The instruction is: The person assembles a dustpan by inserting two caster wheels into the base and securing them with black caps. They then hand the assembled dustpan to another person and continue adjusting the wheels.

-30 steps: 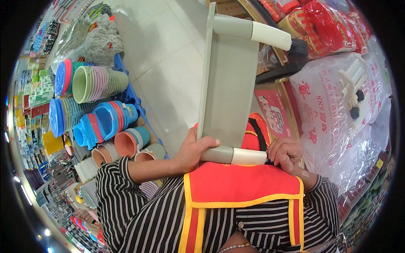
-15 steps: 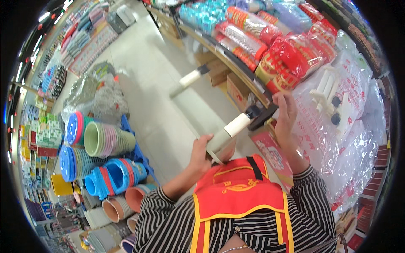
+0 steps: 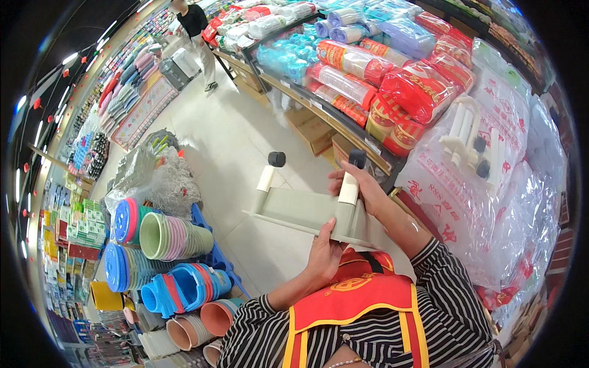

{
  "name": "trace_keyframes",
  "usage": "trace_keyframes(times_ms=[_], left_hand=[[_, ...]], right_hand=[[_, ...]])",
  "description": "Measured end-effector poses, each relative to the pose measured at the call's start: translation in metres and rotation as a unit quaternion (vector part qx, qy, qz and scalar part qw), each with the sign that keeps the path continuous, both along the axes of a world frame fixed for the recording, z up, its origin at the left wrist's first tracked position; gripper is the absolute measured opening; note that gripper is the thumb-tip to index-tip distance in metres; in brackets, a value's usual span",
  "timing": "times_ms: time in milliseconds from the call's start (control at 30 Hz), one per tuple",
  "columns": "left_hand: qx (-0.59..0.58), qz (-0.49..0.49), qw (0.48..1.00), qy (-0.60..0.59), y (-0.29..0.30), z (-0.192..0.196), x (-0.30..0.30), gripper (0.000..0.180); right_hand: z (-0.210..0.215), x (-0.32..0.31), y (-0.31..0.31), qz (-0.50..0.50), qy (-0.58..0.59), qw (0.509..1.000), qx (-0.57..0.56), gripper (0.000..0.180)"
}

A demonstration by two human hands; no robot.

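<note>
I hold a pale grey-green plastic shelf panel [image 3: 300, 207] in front of my apron, tilted over the floor. White tube legs stand at its corners, and two carry a black wheel-like end, a far one [image 3: 277, 159] and a near one [image 3: 357, 158]. My left hand [image 3: 325, 254] grips the panel's near edge, thumb on top. My right hand [image 3: 362, 184] is wrapped round the near white leg [image 3: 348, 187], just below its black end. On plastic-wrapped goods at the right lie more white tube parts [image 3: 466, 132], one with black ends.
At the left stand stacked buckets [image 3: 175, 236], blue baskets [image 3: 184, 288] and a bagged grey heap [image 3: 162, 172]. A display table [image 3: 374, 147] with red packs [image 3: 423, 92] and cardboard boxes [image 3: 310, 129] below borders the right. A person [image 3: 195, 30] stands far up the tiled aisle [image 3: 227, 116].
My right hand has come from beside the display table's edge onto the near leg. The shelf panel is turned, its black ends now pointing up. A person has come into view far off.
</note>
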State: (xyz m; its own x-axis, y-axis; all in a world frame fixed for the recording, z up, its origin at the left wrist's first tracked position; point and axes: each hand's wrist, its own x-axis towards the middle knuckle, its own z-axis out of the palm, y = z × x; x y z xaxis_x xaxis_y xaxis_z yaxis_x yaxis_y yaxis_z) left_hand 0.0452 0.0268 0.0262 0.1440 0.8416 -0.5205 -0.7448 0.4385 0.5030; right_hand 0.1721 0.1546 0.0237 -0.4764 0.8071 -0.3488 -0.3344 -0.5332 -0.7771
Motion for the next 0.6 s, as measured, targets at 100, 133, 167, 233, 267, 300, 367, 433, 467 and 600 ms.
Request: trace_keyframes(times_ms=[100, 133, 167, 233, 267, 300, 367, 433, 467, 600], left_hand=[[-0.018, -0.046, 0.998, -0.041, -0.007, 0.002, 0.0, 0.052], [0.001, -0.084, 0.994, -0.069, -0.01, -0.001, -0.003, 0.052], [0.02, -0.122, 0.988, -0.097, -0.013, -0.002, -0.005, 0.052], [0.042, -0.26, 0.963, -0.047, -0.018, 0.008, -0.011, 0.049], [0.051, -0.328, 0.943, -0.023, -0.02, 0.014, -0.016, 0.048], [0.197, -0.39, 0.896, 0.086, -0.023, 0.015, -0.029, 0.041], [0.237, -0.439, 0.85, 0.17, -0.029, 0.026, -0.047, 0.037], [0.231, -0.442, 0.836, 0.229, -0.035, 0.035, -0.066, 0.027], [0.219, -0.388, 0.861, 0.244, -0.036, 0.038, -0.079, 0.028], [0.183, -0.07, 0.816, 0.544, -0.017, 0.03, -0.131, 0.03]], right_hand=[[-0.01, 0.007, -0.004, -0.031, -0.012, 0.999, -0.033, 0.045], [-0.012, 0.008, -0.006, -0.033, -0.002, 0.998, -0.059, 0.044], [-0.011, 0.011, -0.008, -0.038, 0.018, 0.995, -0.093, 0.041], [-0.018, 0.018, -0.009, -0.054, 0.003, 0.992, -0.111, 0.041], [-0.021, 0.02, -0.012, -0.06, 0.006, 0.992, -0.112, 0.041], [-0.021, 0.025, -0.016, -0.057, -0.004, 0.994, -0.09, 0.041], [-0.022, 0.034, -0.021, -0.056, -0.024, 0.995, -0.079, 0.041], [-0.02, 0.043, -0.028, -0.051, -0.04, 0.995, -0.077, 0.041], [-0.02, 0.048, -0.031, -0.044, -0.029, 0.997, -0.06, 0.041], [-0.011, 0.057, -0.041, -0.016, 0.004, 1.0, -0.022, 0.041]])
